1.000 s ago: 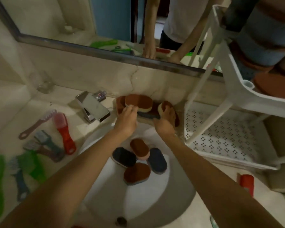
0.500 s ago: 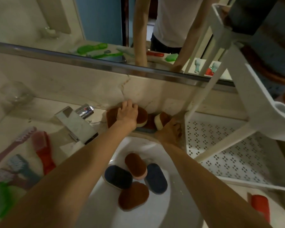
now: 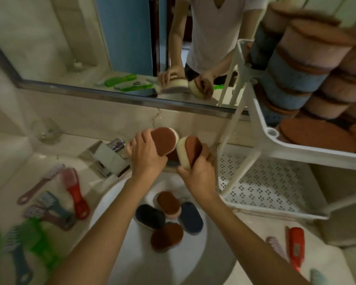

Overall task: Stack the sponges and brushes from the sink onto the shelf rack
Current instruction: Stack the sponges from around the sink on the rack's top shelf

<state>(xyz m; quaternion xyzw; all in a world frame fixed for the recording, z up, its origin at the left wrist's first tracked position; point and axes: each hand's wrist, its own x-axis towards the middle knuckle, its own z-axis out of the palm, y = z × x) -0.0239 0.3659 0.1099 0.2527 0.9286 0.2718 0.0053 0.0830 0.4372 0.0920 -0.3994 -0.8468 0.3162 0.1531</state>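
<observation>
My left hand grips a brown-topped oval sponge, lifted above the counter behind the basin. My right hand holds a second brown sponge with a cream body, tilted on its edge beside the first. Below them a few more sponges lie on the ledge, mostly hidden. Several sponges rest in the white sink: two brown ones and two dark blue ones. The white shelf rack stands to the right, its upper tier piled with stacked sponges.
A chrome faucet sits left of my hands. Brushes lie on the counter at left, among them a red one and green ones. Another red brush lies at right. The rack's perforated lower tier holds nothing. A mirror spans the back wall.
Both hands have closed on sponges from the ledge behind the basin and lifted them up off it. The camera has tilted up, showing more of the rack.
</observation>
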